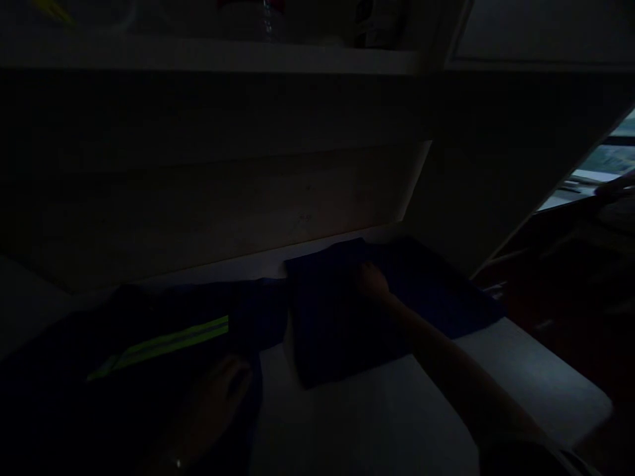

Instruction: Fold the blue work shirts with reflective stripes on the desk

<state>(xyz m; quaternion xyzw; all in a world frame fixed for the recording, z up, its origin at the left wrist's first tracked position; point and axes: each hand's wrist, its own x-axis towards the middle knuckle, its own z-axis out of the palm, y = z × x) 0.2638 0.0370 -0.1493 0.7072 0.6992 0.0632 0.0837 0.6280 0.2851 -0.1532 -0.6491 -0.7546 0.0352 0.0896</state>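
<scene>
Dark blue cloth [325, 324] lies spread at five o'clock on a white tabletop [367, 423], whose rounded corner reaches toward four o'clock. On it rests the right hand [373, 281], fingers seemingly curled, though whether they grip the fabric I cannot tell in this gloom. At eight o'clock sits a dark blue garment [248, 314] with a yellow-green reflective stripe [173, 340]; the left hand [231, 380] is over it at seven, loosely bent, its hold unclear. Behind the tabletop, a dull wall panel [297, 205] fills the middle. A pale shelf [223, 56] crosses at twelve, carrying dim containers. Toward three o'clock, past a slanting dark partition [506, 152], daylight enters through a window [608, 162].
</scene>
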